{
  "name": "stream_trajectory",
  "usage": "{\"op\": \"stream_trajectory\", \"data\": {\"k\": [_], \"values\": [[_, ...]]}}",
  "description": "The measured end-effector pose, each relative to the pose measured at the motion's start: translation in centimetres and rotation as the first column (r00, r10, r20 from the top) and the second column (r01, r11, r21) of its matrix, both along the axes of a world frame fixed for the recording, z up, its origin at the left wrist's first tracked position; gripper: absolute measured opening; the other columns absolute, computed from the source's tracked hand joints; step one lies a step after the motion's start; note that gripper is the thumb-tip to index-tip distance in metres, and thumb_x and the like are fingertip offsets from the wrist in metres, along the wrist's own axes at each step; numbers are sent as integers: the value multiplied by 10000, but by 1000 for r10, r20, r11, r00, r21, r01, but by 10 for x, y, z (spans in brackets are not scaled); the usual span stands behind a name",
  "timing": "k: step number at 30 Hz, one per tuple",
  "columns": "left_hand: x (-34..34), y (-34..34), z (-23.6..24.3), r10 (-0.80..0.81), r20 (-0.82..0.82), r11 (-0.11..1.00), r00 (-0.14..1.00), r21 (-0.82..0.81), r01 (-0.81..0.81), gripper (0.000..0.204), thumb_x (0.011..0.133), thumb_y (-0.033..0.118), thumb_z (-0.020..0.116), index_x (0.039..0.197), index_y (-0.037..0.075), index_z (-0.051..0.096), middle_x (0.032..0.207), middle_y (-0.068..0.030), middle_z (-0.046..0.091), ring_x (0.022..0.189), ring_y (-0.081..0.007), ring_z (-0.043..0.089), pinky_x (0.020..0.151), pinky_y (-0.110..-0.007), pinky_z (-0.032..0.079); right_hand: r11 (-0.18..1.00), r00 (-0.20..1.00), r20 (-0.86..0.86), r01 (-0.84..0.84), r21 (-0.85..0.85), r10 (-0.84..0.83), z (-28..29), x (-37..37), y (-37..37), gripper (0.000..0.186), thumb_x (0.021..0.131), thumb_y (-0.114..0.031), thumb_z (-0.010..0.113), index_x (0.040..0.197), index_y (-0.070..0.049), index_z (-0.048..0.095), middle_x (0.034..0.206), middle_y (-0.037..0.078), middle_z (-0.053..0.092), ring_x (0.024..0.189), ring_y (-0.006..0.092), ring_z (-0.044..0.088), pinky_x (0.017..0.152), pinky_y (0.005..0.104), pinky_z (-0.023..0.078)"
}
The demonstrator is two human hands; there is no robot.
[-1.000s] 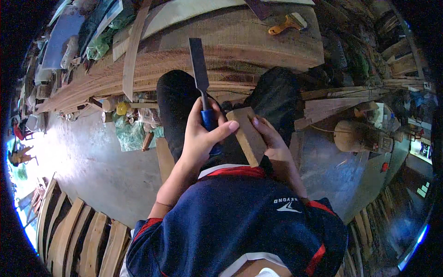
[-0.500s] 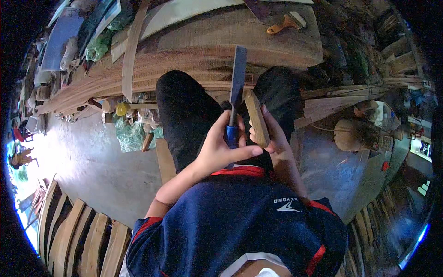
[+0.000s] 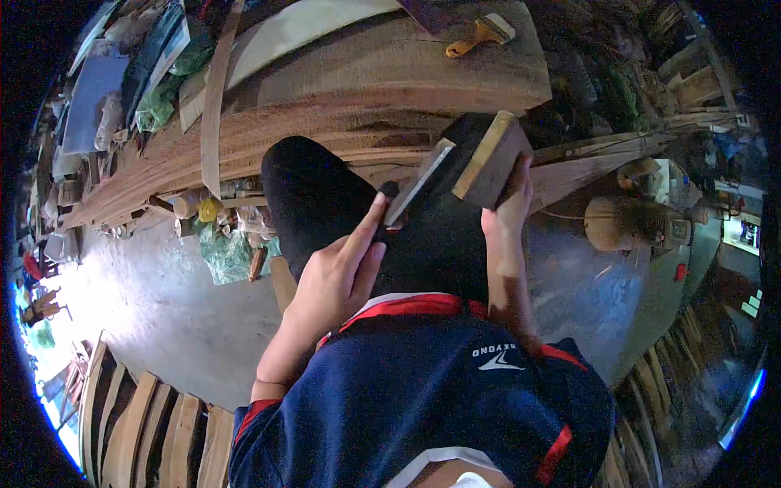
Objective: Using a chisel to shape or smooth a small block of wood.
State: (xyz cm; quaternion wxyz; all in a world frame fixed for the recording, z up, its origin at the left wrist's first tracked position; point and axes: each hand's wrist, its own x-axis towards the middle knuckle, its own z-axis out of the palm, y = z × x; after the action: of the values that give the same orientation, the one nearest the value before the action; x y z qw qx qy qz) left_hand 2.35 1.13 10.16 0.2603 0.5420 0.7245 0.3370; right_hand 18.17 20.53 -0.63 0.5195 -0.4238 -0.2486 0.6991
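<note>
My left hand (image 3: 335, 275) is wrapped round the handle of a chisel (image 3: 423, 183), its index finger stretched forward along the tool. The long flat metal blade points up and to the right, away from me, over my lap. Most of the handle is hidden by my fingers. In my right hand (image 3: 512, 195) is a rectangular block (image 3: 491, 169), dark brown on its broad face and yellowish along one narrow side. I hold it by its right side, tilted, above my right knee. The blade and the block are close together but apart.
Beyond my knees lies a stack of long wooden boards (image 3: 366, 98), with a paintbrush (image 3: 482, 34) on top. A thin wood strip (image 3: 215, 106) leans over the stack at left. Green plastic sheeting (image 3: 224, 250) is on the floor at left. A rounded tan object (image 3: 610, 221) stands at right.
My hands have moved apart. The block has gone up and right and turned, showing its broad face. The chisel has tilted to the right, and my left hand has shifted left.
</note>
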Motion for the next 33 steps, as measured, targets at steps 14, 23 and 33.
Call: {"op": "stream_trajectory", "data": {"k": [14,23,33], "values": [[4,3,14,-67,-195,998,979,5,70,537,851,80,594,1363,201,486,577,-78,481,467,-248,523,461,-384,457,998,998,-35,55,-22,-55,15,-8,-21,616,875,-375,653,1357,-127,358,1302,116,492,1125,257,531,913,383,489],[0,5,21,-76,-189,997,979,14,80,543,852,74,587,1371,193,477,578,-82,477,462,-252,520,461,-389,448,995,990,-115,-73,75,81,17,-6,-13,398,909,-324,618,1217,-100,503,1156,65,584,1063,209,564,889,371,492],[-2,5,27,-54,-170,998,984,1,55,546,855,61,582,1373,196,474,583,-101,483,481,-263,528,477,-388,449,984,994,-22,-99,148,104,25,-8,-11,445,927,-375,579,1246,-82,479,1174,66,551,1054,220,558,876,377,486]]}}
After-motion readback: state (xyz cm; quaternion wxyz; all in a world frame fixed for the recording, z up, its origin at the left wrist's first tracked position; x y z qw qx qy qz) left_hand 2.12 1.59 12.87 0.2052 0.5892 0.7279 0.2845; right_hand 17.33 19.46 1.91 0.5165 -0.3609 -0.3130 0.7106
